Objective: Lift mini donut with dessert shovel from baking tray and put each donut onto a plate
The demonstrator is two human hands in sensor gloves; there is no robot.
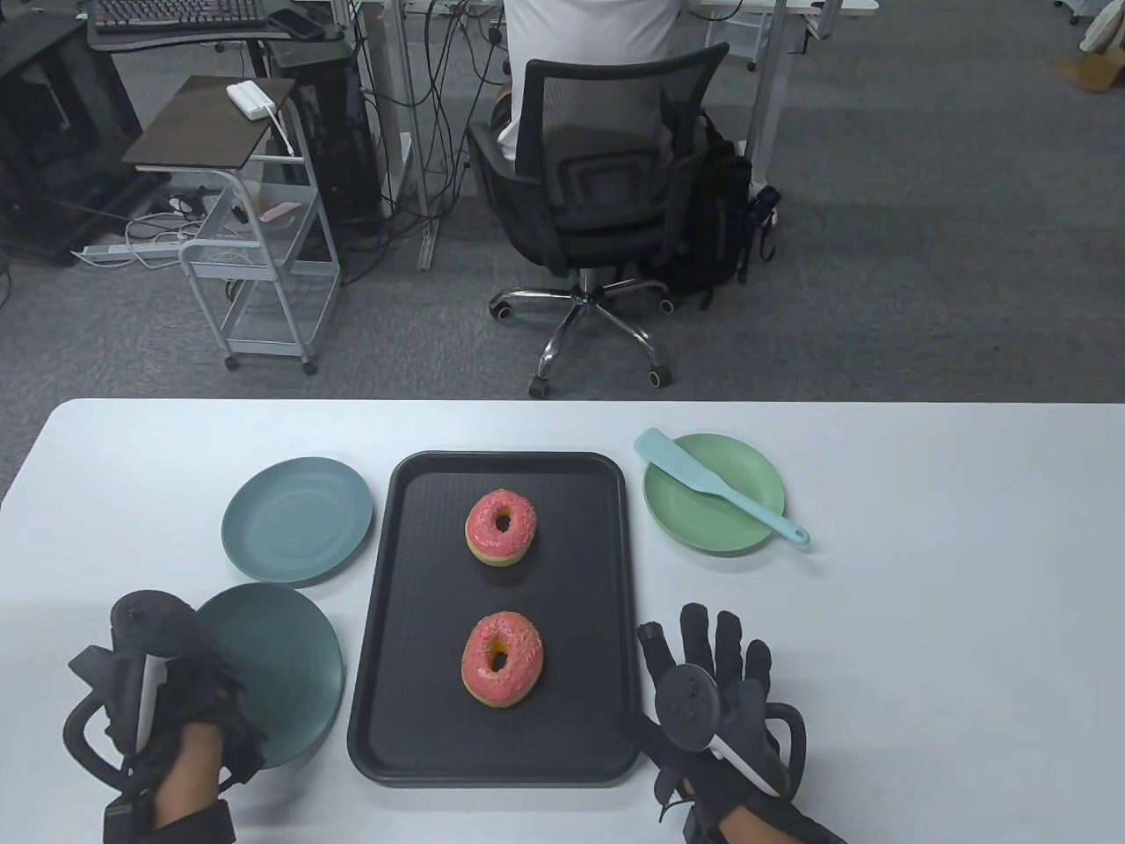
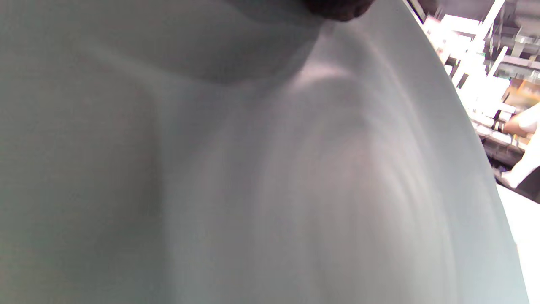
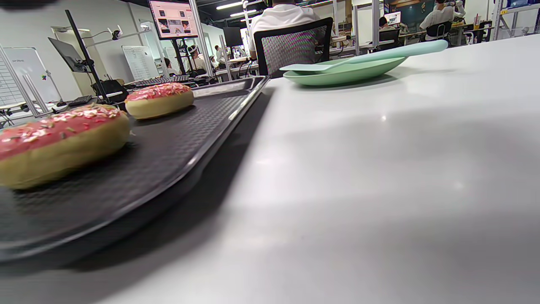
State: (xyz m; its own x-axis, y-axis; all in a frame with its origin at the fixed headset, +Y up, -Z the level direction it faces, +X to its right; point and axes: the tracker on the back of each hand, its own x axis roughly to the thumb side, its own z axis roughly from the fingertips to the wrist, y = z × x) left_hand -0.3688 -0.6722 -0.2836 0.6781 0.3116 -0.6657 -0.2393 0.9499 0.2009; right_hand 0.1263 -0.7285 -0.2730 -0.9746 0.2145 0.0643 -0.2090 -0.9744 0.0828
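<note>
Two pink-frosted mini donuts lie on the black baking tray (image 1: 387, 615): the far donut (image 1: 501, 527) (image 3: 159, 99) and the near donut (image 1: 502, 659) (image 3: 59, 143). The mint dessert shovel (image 1: 716, 486) (image 3: 379, 55) rests across a light green plate (image 1: 738, 527) (image 3: 344, 71) right of the tray. My right hand (image 1: 712, 637) lies flat on the table beside the tray's near right corner, fingers spread, holding nothing. My left hand (image 1: 206, 694) grips the left rim of the near teal plate (image 1: 281, 668) (image 2: 270, 169), which fills the left wrist view; a fingertip (image 2: 337, 8) touches it.
A second teal plate (image 1: 297, 520) sits left of the tray, behind the near one. The white table (image 1: 923, 615) stretches right of the green plate. Beyond the far edge a person sits in an office chair (image 1: 606, 176), with a small cart (image 1: 255, 264) further left.
</note>
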